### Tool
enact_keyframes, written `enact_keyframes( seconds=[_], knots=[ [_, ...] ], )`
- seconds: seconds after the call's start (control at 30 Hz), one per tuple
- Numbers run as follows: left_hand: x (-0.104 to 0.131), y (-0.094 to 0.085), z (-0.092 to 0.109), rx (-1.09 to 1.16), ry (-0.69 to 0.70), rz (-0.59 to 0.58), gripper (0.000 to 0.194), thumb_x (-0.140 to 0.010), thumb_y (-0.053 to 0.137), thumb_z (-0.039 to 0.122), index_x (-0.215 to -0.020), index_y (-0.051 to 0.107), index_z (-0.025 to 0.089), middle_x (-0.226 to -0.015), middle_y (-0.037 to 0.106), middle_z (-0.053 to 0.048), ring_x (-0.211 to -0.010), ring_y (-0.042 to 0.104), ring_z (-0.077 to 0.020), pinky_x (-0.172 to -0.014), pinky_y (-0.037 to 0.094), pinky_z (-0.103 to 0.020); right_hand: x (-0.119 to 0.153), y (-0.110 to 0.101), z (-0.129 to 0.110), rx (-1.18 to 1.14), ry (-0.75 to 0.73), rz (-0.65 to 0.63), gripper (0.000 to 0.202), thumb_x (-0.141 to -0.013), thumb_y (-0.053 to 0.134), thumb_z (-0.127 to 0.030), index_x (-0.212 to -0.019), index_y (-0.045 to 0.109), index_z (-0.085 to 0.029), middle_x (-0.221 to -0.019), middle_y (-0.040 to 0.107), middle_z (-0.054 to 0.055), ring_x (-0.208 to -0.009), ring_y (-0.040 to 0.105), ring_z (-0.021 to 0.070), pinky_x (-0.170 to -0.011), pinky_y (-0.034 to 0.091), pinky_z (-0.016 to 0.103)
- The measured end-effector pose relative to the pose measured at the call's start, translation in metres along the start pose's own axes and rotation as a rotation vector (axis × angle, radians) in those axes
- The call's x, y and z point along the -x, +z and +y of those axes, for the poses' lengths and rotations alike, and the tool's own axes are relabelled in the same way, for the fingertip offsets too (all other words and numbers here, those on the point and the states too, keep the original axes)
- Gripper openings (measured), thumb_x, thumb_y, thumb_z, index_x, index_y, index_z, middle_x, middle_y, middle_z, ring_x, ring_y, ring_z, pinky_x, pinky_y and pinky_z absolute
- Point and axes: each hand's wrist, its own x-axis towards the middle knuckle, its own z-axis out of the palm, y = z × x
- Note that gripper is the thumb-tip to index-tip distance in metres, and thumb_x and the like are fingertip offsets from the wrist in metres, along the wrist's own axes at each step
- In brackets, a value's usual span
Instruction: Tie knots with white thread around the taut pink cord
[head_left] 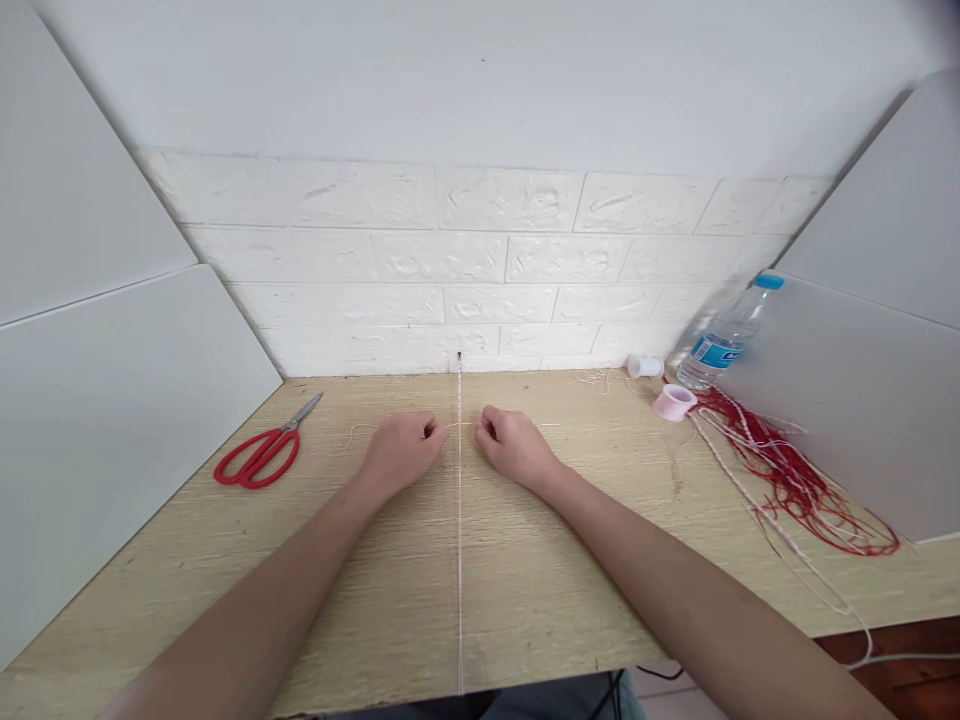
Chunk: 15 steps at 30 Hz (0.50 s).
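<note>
A pale pink cord (460, 540) runs taut from a small fixing at the foot of the wall down over the front edge of the table; its upper stretch near the wall looks braided. On the left of it, my left hand (405, 445) is closed in a pinch on a fine cream thread (360, 427), whose tail curls out behind the hand. Opposite, my right hand (517, 445) pinches the same kind of thread, with a short end sticking out to the right. Between the hands the thread crosses the cord, where any knot is too small to make out.
Red-handled scissors (259, 458) lie at the left. To the right are a white spool (646, 367), a pink thread spool (675, 402), a water bottle (720, 335) and a tangle of red cords (802, 470). White panels (112, 400) flank both sides of the table.
</note>
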Motion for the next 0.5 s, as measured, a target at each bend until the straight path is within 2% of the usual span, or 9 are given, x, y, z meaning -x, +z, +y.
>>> enact_keyframes(
  seconds=[0.5],
  knots=[
    [-0.0002,0.0007,0.0012,-0.03,-0.002,0.006,0.03,-0.079,0.044,0.035,-0.055,0.036,0.019,-0.053,0.047,0.002,-0.053,0.039,-0.0132,-0.053,0.022,-0.028,0.0,-0.0004,0.0002,0.014,0.011,0.006,0.022,-0.086,0.044,-0.024,-0.065,0.04,-0.019,-0.059,0.051,0.0,-0.052,0.04,0.0107,-0.051,0.021,0.025]
  ],
)
